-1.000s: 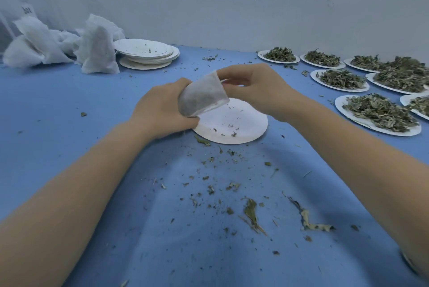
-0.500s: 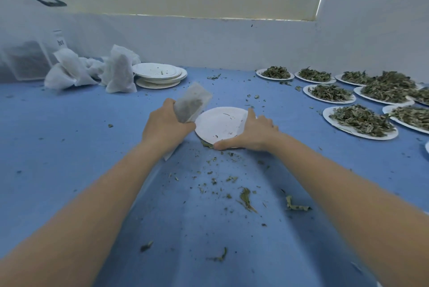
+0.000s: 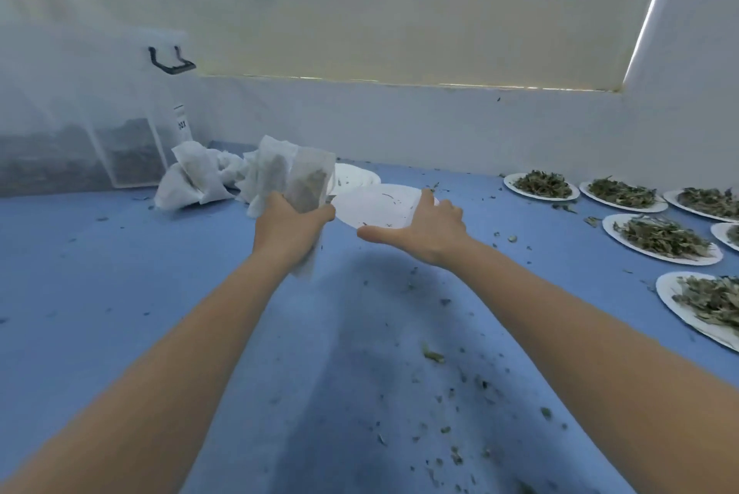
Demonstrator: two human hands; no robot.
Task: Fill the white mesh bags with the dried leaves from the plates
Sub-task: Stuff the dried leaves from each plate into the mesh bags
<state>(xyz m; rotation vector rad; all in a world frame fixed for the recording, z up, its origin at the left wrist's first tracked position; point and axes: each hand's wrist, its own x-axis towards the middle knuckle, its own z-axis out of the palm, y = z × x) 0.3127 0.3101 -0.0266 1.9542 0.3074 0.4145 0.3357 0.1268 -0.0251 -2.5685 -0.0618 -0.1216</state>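
Blue table point(image 3: 120, 293) carries leaf-laden plates point(image 3: 660, 239) along the right and filled mesh bags point(image 3: 192, 183) at far left. Right hand point(image 3: 424, 229) holds an emptied plate point(image 3: 376, 205) by its edge, fingers curled round it. Left hand point(image 3: 288, 227) is clamped on a filled mesh bag point(image 3: 310, 183), upright.

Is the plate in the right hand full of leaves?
No, the plate held by the right hand carries only a few crumbs.
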